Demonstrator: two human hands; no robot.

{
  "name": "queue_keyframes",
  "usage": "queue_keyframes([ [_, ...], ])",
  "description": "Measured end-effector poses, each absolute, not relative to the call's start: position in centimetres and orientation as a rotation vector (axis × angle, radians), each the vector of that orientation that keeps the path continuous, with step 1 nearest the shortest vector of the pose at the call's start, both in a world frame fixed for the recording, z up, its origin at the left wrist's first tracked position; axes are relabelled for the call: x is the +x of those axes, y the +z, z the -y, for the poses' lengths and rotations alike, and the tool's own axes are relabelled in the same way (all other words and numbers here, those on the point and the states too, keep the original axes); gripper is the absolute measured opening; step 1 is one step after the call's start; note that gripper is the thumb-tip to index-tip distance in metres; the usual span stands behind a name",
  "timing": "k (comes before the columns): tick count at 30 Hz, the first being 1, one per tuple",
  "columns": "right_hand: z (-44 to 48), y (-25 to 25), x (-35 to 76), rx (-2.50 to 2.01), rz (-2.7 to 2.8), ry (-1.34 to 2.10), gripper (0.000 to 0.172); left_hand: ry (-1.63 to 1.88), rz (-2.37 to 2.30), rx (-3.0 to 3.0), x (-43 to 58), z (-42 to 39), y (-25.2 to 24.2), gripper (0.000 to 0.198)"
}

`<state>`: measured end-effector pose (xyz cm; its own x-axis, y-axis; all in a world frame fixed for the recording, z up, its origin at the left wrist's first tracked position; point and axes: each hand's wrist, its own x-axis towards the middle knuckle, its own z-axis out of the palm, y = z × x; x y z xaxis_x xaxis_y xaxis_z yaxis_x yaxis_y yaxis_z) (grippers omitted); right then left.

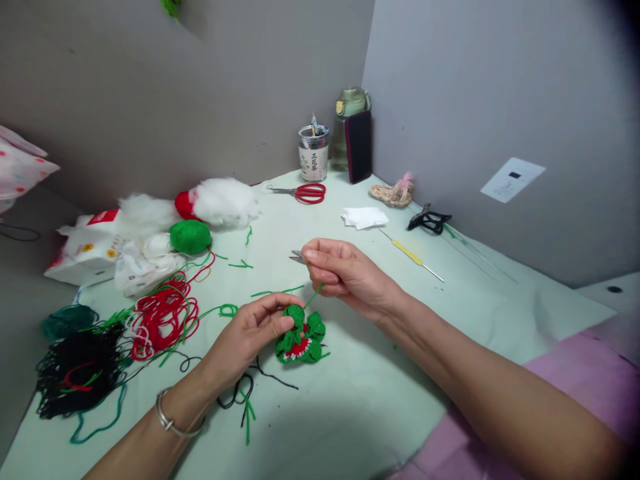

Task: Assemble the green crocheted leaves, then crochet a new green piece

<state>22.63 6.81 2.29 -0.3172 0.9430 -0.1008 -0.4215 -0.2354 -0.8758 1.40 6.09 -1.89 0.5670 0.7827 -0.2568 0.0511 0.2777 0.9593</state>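
Left hand pinching nubbly green crochet piece, right hand — slim metal tool

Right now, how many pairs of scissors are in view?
2. A red pair lies by the cup at the back; the right hand holds what looks like small snips. More may hide under the yarn.

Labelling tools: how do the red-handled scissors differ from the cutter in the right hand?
Red-handled scissors lie flat, untouched; the small cutter is gripped in the right hand. The scissors show whole, red loops included; the cutter shows only a grey metal tip. Both are metal-bladed.
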Motion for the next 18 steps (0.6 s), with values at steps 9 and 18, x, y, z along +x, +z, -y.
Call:
queue_keyframes([
  [9,-6.82,2.03,23.04,-0.822,1.019,1.697,0.015,0.733,-0.888,0.997,1.54,-5.95,-1.15,0.029],
  [18,-6.39,1.98,22.34,-1.028,1.244,1.237,0.008,0.879,-0.964,0.972,1.36,-6.59,-1.00,0.025],
])
